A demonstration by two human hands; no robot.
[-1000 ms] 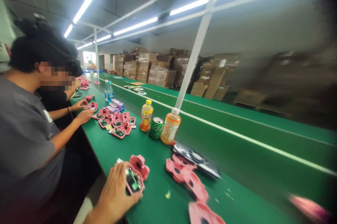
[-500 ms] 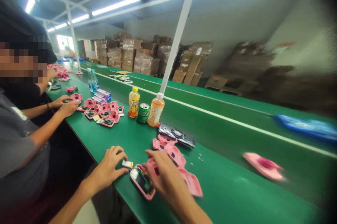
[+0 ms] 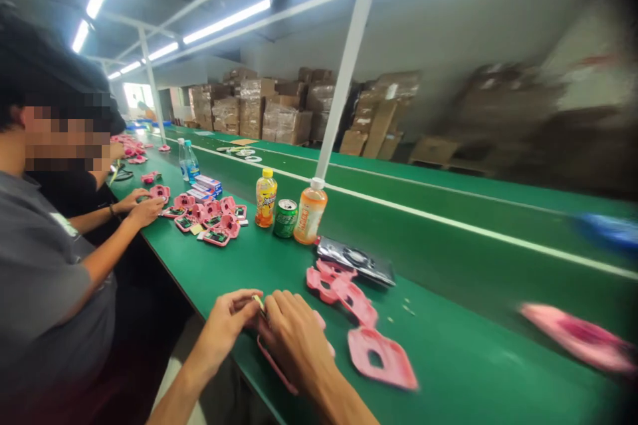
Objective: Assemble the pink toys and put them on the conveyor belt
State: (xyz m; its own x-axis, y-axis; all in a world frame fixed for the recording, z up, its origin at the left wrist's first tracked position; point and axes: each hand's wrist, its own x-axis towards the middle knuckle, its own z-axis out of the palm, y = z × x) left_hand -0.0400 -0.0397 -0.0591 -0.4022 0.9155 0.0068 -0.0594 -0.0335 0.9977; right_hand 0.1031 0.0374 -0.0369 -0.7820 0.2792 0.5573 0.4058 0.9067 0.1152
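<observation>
Thus recorded: left hand (image 3: 225, 330) and right hand (image 3: 295, 340), drawn together, fingers clenched on a small pale part (image 3: 258, 302). Pink plastic casing (image 3: 272, 365) found directly below, mostly hidden under the right palm, on a green workbench (image 3: 463, 372). Loose pink casing shells (image 3: 381, 360) and a black foil packet (image 3: 355, 261) listed nearby, beyond the right hand.

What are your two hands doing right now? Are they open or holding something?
Left hand: closed, fingertips pinching a small pale piece.
Right hand: closed, curled above a pink case; cannot tell if it grips it.
</observation>
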